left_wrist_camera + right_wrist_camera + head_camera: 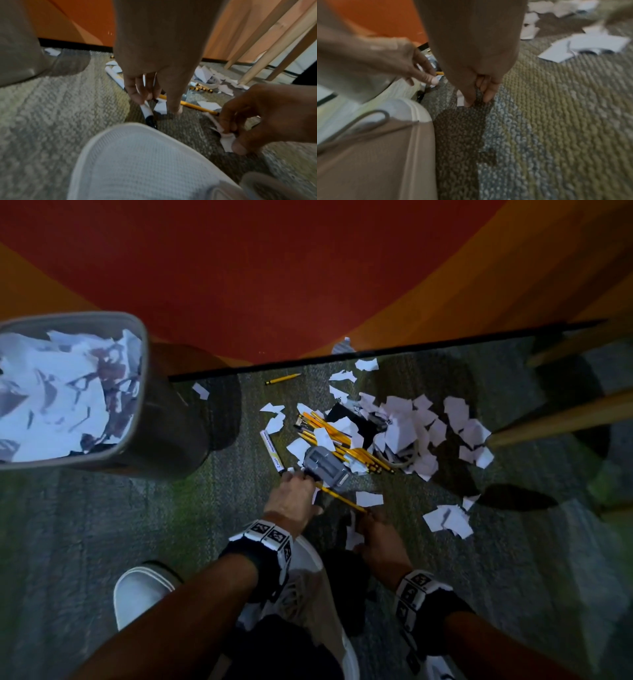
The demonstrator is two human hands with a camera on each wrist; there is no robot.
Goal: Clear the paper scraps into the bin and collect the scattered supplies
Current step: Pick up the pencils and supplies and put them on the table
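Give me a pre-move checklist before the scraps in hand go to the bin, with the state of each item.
1. Right hand has a grip on a paper scrap: ok, pinched between fingers and thumb.
2. Left hand has a grip on the marker: cannot tell, fingertips at it, hold unclear.
3. Bin has room: cannot tell, paper already piled near the rim.
4. Bin is close by: ok, it stands on the person's left.
5. Floor cleared of scraps: not ok, the paper pile remains.
6. Supplies collected: not ok, pencils and a lone pencil lie on the carpet.
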